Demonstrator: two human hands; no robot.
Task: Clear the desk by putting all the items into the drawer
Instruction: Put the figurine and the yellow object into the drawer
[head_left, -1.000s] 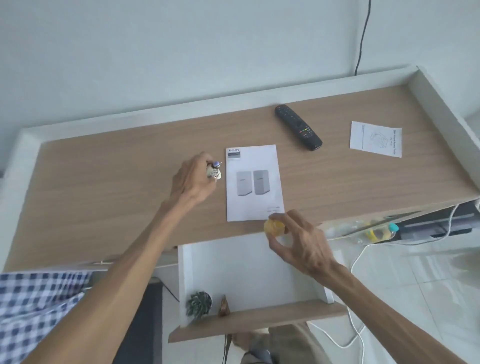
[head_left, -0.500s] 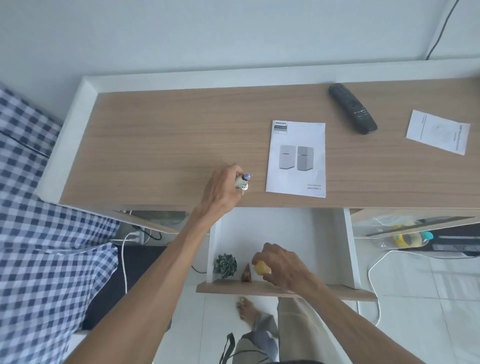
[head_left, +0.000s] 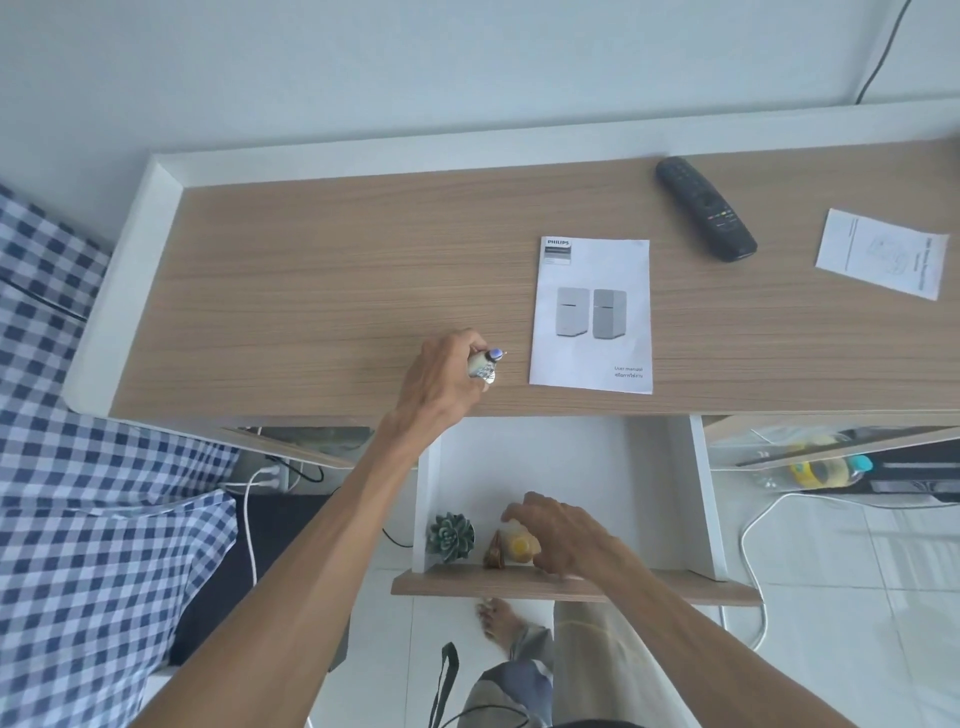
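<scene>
The white drawer (head_left: 698, 499) stands pulled out below the wooden desk (head_left: 322, 291). Inside it, near the front panel, my right hand (head_left: 563, 535) rests on a small yellow-capped jar (head_left: 519, 545), fingers around it. Beside the jar lie a brown object (head_left: 493, 553) and a small green succulent (head_left: 451, 535). My left hand (head_left: 441, 379) hovers over the desk's front edge, closed on a small bottle (head_left: 484, 366) with a purple cap. On the desk lie a white user manual (head_left: 592, 317), a black remote (head_left: 704, 208) and a folded paper leaflet (head_left: 883, 252).
A blue checked cloth (head_left: 78, 519) covers something at the left. White cables (head_left: 753, 525) run over the tiled floor at the right. A lower shelf at the right holds a plastic bottle (head_left: 826, 467). My foot (head_left: 501, 621) shows below the drawer front.
My right hand carried the yellow jar from the desk's front edge down into the drawer. My left hand kept its hold on the small bottle and drew toward the front edge. The view shifted left.
</scene>
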